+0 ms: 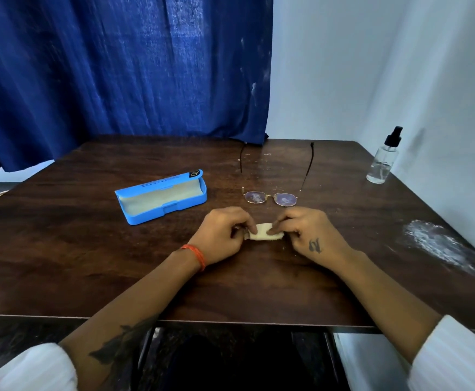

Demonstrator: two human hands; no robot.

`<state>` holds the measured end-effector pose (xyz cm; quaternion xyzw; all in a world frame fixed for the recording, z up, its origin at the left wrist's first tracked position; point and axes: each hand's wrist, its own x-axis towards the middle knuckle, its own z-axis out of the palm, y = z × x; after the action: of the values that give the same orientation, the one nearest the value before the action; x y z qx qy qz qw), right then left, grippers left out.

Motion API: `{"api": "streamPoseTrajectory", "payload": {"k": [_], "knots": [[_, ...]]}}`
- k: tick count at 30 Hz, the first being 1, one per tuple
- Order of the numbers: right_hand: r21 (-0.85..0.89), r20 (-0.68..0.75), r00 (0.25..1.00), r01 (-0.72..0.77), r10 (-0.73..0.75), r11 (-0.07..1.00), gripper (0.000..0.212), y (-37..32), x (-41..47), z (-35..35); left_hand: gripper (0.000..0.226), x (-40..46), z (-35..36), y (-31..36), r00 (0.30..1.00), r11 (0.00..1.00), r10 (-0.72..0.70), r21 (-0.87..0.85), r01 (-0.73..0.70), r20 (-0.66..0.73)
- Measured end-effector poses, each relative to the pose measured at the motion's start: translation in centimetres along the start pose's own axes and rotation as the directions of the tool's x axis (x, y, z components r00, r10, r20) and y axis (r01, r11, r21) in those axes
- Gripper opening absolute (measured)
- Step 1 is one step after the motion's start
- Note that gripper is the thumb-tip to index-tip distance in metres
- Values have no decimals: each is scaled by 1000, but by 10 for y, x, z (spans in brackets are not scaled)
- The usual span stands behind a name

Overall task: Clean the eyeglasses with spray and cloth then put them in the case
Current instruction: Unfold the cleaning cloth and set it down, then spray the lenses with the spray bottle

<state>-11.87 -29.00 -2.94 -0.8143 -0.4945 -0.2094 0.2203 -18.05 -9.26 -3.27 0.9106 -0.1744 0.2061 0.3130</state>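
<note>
We find the left hand [222, 232] and right hand [307, 230] at frame centre, each pinching one end of the folded cloth [263, 232] on the table [89, 263]. The glasses [270, 197] lie unfolded just above the hands. The open case [160, 197] sits left of centre, the spray bottle [383, 158] at the right edge.

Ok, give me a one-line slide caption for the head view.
Both hands, left and right, pinch a folded cloth near unfolded eyeglasses, open blue case and spray bottle.
</note>
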Motion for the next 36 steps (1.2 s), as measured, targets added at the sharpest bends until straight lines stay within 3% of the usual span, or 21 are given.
{"api": "streamPoseTrajectory", "payload": {"k": [5,7,10,14,20,24,27,31,36], "knots": [[161,-45,996,-75,83,984,42,4,-6,-10,21,6,4,-3,956,988,-152,-68,139,-249],[216,-133,981,-113,144,970,35,5,-8,-20,35,16,8,-9,925,972,-235,-62,227,-299],[280,-304,929,-127,213,952,26,11,-7,-40,65,34,15,-19,889,920,-392,-131,371,-236],[266,-509,797,-213,325,940,29,31,-1,-65,86,54,23,-29,856,841,-500,-310,443,-133],[141,-645,625,-468,440,873,54,101,18,-82,88,72,28,-39,838,745,-540,-507,434,-76],[200,-651,423,-706,631,679,80,154,28,-83,76,72,29,-44,841,751,-532,-514,415,-97],[261,-518,301,-836,801,482,91,188,29,-79,67,73,30,-44,846,775,-521,-479,413,-115],[266,-397,302,-866,867,423,84,213,24,-68,54,73,31,-44,841,788,-526,-444,426,-126],[279,-428,363,-818,828,503,62,213,17,-62,29,73,31,-42,834,829,-523,-332,450,-177]]}}
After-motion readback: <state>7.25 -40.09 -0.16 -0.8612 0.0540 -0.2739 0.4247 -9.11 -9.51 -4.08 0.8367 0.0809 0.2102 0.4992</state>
